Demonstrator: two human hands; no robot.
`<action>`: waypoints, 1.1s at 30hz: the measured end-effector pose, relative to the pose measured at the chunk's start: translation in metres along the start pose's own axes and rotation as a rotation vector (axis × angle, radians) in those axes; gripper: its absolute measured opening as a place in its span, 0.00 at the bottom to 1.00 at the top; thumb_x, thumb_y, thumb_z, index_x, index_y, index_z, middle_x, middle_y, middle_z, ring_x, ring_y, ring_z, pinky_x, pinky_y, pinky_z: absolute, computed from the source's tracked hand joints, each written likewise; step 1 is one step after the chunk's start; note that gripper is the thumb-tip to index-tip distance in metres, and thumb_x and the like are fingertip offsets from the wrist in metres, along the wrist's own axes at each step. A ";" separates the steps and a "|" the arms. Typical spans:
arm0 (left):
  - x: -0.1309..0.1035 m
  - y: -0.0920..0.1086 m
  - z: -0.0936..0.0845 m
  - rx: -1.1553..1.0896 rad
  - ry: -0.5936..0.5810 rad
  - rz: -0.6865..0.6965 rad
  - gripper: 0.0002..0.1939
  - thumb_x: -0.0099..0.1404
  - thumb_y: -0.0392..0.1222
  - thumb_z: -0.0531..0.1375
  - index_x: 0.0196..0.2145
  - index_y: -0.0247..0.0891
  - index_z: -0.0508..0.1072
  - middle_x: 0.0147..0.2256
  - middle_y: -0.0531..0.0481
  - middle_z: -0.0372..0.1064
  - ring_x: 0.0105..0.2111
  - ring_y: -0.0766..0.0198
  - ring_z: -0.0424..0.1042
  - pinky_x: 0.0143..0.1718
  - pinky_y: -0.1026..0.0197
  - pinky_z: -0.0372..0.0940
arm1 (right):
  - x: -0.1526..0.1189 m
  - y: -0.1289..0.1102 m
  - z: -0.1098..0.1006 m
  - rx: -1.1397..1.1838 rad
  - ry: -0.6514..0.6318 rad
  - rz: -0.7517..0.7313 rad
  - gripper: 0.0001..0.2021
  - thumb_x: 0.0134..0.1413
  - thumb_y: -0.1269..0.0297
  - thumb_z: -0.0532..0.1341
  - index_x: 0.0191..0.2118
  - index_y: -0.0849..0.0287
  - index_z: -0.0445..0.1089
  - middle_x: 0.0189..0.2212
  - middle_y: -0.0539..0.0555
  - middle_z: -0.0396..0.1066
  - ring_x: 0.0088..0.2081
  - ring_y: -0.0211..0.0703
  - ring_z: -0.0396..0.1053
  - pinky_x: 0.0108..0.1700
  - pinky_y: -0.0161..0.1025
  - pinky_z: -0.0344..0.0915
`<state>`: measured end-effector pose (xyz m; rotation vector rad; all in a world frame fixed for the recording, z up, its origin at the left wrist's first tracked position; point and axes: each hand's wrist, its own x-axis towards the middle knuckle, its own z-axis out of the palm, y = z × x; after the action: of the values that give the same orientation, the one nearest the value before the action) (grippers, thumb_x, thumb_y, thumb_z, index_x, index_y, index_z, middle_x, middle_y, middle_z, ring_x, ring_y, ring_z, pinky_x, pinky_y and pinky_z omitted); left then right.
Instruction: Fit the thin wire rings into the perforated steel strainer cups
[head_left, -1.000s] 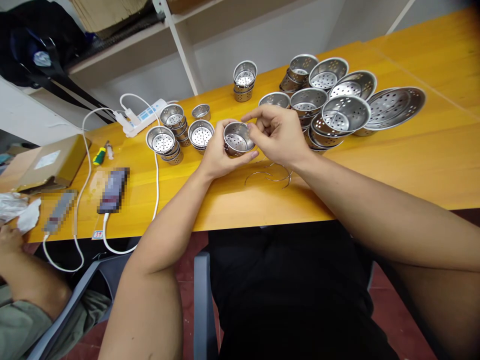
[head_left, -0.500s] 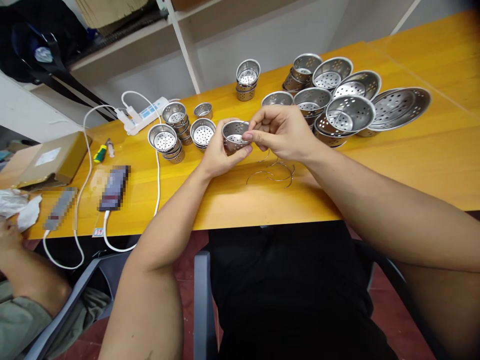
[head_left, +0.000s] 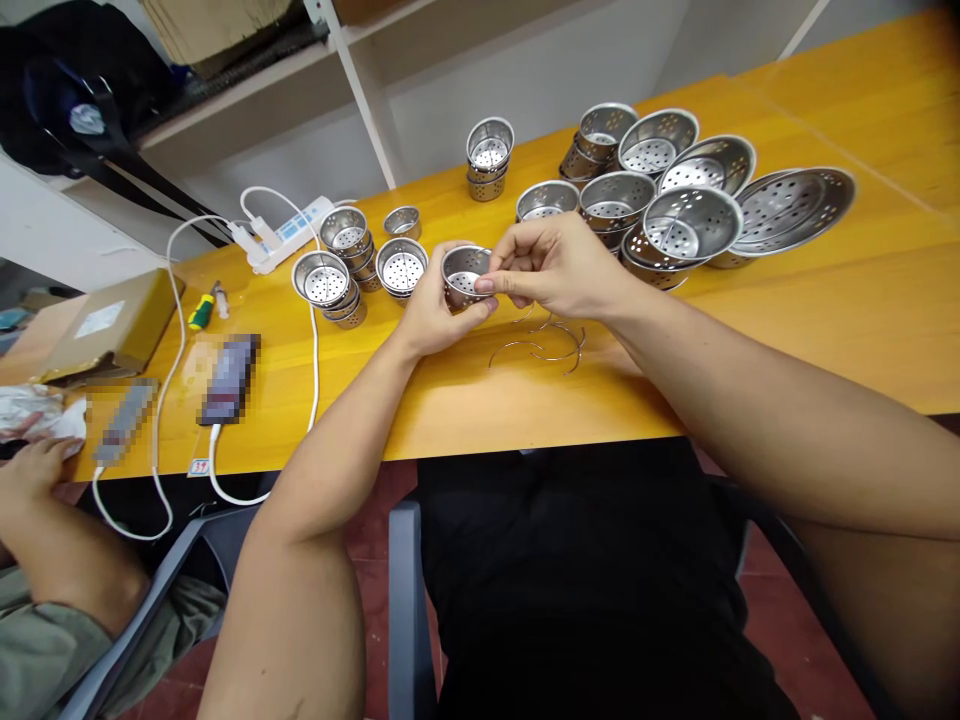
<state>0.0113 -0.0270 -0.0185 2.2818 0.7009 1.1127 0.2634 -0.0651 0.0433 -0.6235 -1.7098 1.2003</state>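
My left hand (head_left: pixel 433 312) is wrapped round a small perforated metal strainer cup (head_left: pixel 462 268), its open top tipped toward me. At the cup's right rim, the thumb and fingers of my right hand (head_left: pixel 559 262) are pinched together. Whatever lies between those fingertips is too small or hidden to make out. Below my right hand, several thin curved wires (head_left: pixel 561 358) lie on the yellow table (head_left: pixel 450 415). Just left of my left hand sits a short stack of similar strainer cups (head_left: pixel 401 268).
More strainer cups (head_left: pixel 322 280) stand in stacks to the left, and larger strainer baskets (head_left: pixel 694 225) crowd the right. A power strip (head_left: pixel 289 235), a charging phone (head_left: pixel 231 380), a screwdriver (head_left: pixel 201 312) and a cardboard box (head_left: pixel 124 325) are at left. Another person's hand (head_left: pixel 34 470) is at far left.
My hands stay at the cup, with the right fingers slightly lower and further left along its rim. The other person's hand has come further into view by the white crumpled plastic.
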 end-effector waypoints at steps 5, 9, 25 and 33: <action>0.001 -0.001 0.000 -0.017 0.032 -0.001 0.47 0.74 0.81 0.69 0.73 0.48 0.62 0.65 0.40 0.78 0.62 0.47 0.85 0.68 0.41 0.81 | -0.002 -0.001 0.002 -0.067 0.092 -0.066 0.30 0.55 0.28 0.86 0.42 0.50 0.87 0.31 0.53 0.80 0.30 0.48 0.72 0.32 0.48 0.69; 0.002 -0.005 -0.003 -0.006 0.088 -0.018 0.48 0.73 0.81 0.71 0.73 0.50 0.60 0.67 0.39 0.76 0.66 0.46 0.84 0.71 0.39 0.80 | -0.005 -0.004 0.003 -0.268 0.235 -0.187 0.22 0.68 0.30 0.78 0.47 0.44 0.87 0.47 0.59 0.86 0.48 0.62 0.81 0.52 0.61 0.82; 0.000 -0.006 0.000 0.068 0.080 0.102 0.50 0.79 0.74 0.69 0.82 0.53 0.50 0.70 0.38 0.72 0.71 0.42 0.81 0.76 0.34 0.78 | -0.011 0.012 0.000 -0.632 -0.018 -0.193 0.18 0.72 0.55 0.72 0.62 0.43 0.91 0.71 0.61 0.76 0.75 0.77 0.74 0.80 0.80 0.69; 0.001 -0.027 0.001 0.064 0.074 0.098 0.54 0.80 0.74 0.68 0.85 0.55 0.44 0.74 0.36 0.67 0.74 0.41 0.78 0.79 0.34 0.76 | -0.011 0.003 -0.003 -0.582 0.040 -0.225 0.36 0.69 0.44 0.76 0.78 0.41 0.78 0.73 0.61 0.78 0.73 0.78 0.76 0.75 0.75 0.77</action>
<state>0.0070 -0.0064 -0.0354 2.3613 0.6682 1.2419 0.2706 -0.0710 0.0364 -0.7625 -2.0424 0.5213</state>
